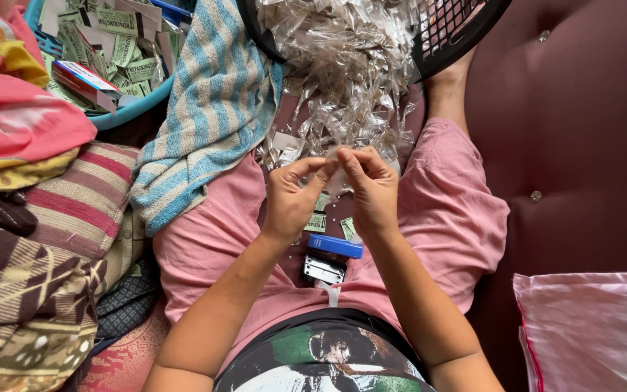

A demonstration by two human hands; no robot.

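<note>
Head view, hands (332,190) raised together, fingertips pinching clear plastic bag (337,168)

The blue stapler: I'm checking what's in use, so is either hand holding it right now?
No, the blue stapler lies on the lap below both wrists, while the left hand and right hand pinch a small clear plastic bag.

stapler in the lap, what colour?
Blue top, silver-and-black body: the stapler lies between the pink-clad thighs, clearest in the head view.
</note>
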